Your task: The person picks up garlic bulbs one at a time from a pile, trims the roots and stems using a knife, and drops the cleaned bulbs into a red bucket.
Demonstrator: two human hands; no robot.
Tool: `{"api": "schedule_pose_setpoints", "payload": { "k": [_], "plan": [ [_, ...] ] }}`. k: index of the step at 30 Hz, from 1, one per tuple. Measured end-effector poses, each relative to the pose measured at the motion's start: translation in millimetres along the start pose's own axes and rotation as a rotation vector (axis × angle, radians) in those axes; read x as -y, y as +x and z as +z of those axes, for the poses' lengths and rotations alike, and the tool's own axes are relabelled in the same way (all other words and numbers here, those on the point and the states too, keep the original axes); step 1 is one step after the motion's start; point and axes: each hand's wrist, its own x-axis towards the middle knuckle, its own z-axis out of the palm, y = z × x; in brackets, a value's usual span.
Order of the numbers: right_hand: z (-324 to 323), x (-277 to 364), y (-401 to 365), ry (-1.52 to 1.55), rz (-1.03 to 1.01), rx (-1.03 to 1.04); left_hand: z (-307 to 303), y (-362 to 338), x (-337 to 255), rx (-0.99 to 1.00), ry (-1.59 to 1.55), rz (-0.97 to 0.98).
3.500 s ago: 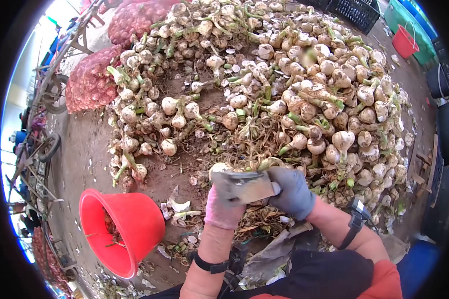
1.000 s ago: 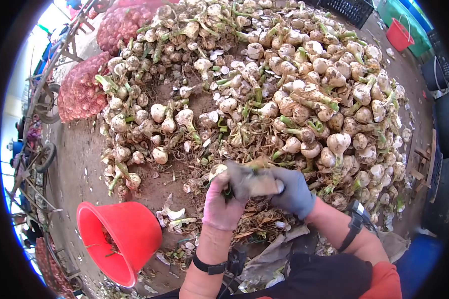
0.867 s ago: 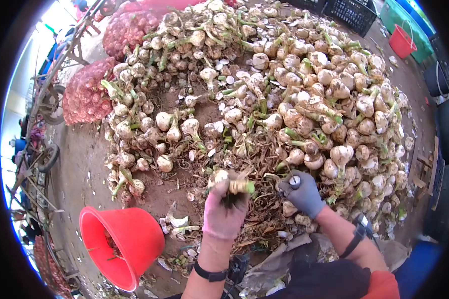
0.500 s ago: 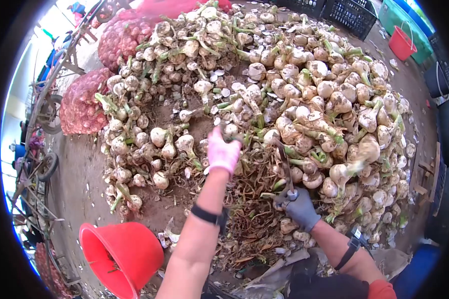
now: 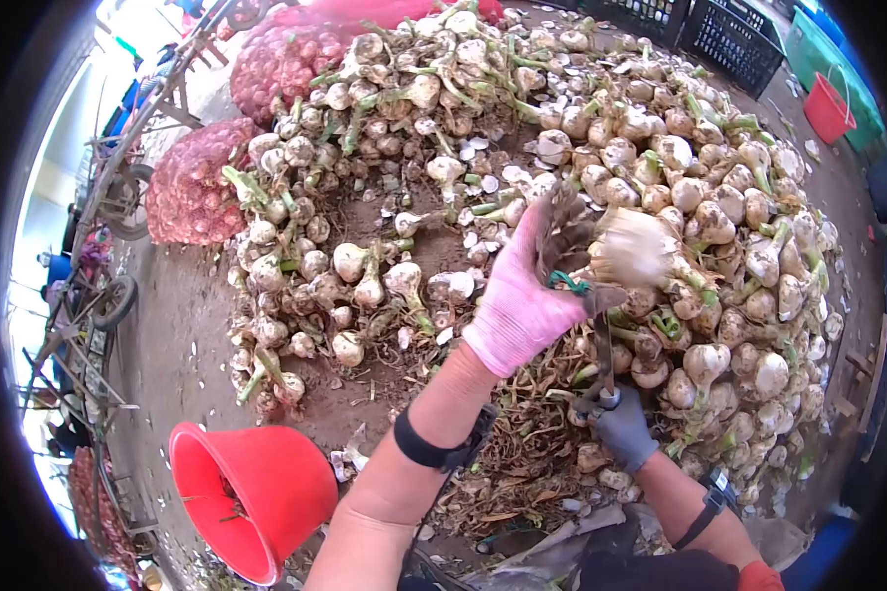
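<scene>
My left hand (image 5: 537, 286), in a dirty pink glove, is raised over the middle of the heap, its thumb and fingers apart. A motion-blurred garlic bulb (image 5: 636, 248) shows just right of its fingertips; whether they touch is unclear. Below, at the right, my right hand (image 5: 619, 426) in a grey glove is closed round the handle of a knife (image 5: 604, 355). The dark blade points up, its upper end near my left thumb. Garlic bulbs with stems (image 5: 705, 364) are piled around, and cut roots and stems (image 5: 522, 433) lie beneath my hands.
A red bucket (image 5: 276, 492) stands tilted at lower left. Filled red net bags (image 5: 202, 182) and a metal cart (image 5: 118, 212) are at the left. Black crates (image 5: 734, 44), a small red bucket (image 5: 828, 106) and a green container (image 5: 808, 49) stand at upper right.
My left hand has risen and moved right, toward the knife, and looks larger. My right hand still grips the knife. The view has shifted, so the pile appears further right.
</scene>
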Motion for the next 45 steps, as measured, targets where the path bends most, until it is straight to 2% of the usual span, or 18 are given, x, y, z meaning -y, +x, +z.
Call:
{"api": "schedule_pose_setpoints", "payload": {
  "k": [1,2,5,7,8,10,17,19,22,28,29,31,35,37,39,41,42,45],
  "plan": [
    [0.7,-0.7,-0.7,0.046,0.015,-0.027,-6.9,2.0,-15.7,0.037,-0.036,-0.076],
    [-0.3,-1.2,0.1,0.024,0.003,-0.016,-36.8,15.3,6.6,-0.099,-0.306,-0.166],
    [-2.2,-17.7,6.9,-0.045,-0.102,-0.01,-138.8,18.7,58.0,-0.36,1.429,-0.052],
    [-5.2,-13.7,6.0,-0.206,-0.078,0.008,-188.8,-5.8,100.9,-0.338,1.871,-0.144],
    [-4.1,-15.8,5.8,-0.174,-0.105,0.006,-174.1,-12.8,92.0,-0.302,1.948,-0.311],
    [-3.2,-23.0,10.2,-0.22,-0.124,0.015,-158.2,-20.1,94.9,-0.252,1.873,-0.461],
    [-2.1,-16.9,7.7,-0.162,-0.162,0.015,-110.2,-85.1,112.0,-0.3,1.212,-0.262],
    [-2.9,-14.2,4.6,-0.103,-0.165,0.026,-96.2,-96.6,93.1,-0.242,0.596,-0.361],
    [-13.1,-2.3,-2.6,-0.227,-0.164,0.081,-68.4,-113.3,61.0,-0.174,0.327,-0.292],
    [9.2,54.9,-51.8,-0.546,-0.563,0.095,-37.0,-148.3,15.8,-0.106,0.251,-0.203],
    [10.5,61.3,-54.9,-0.639,-0.648,0.123,-27.8,-144.4,11.7,-0.065,0.03,-0.28],
    [14.4,69.5,-58.2,-0.667,-0.707,0.123,-27.4,-156.3,11.7,0.042,0.604,-0.036],
    [21.1,70.8,-66.5,-0.816,-0.713,0.209,-32.2,-168.8,13.5,-0.069,0.634,-0.008],
    [24.3,70.4,-67.7,-0.808,-0.719,0.23,-31.9,-167.2,11.9,-0.095,0.363,-0.132],
    [27.6,69.1,-64.3,-0.793,-0.828,0.127,-22.0,-175.2,4.5,-0.139,0.356,-0.05],
    [27.9,65.8,-60.0,-0.855,-0.849,0.158,-17.1,-179.6,-2.8,-0.278,-0.178,-0.26],
    [28.1,63.0,-57.5,-0.917,-0.867,0.184,-14.4,-178.9,-9.1,-0.352,-0.155,-0.407],
    [31.2,54.9,-52.1,-0.926,-0.851,0.192,-14.7,-184.1,-14.0,-0.374,-0.191,-0.487]
  ]
}}
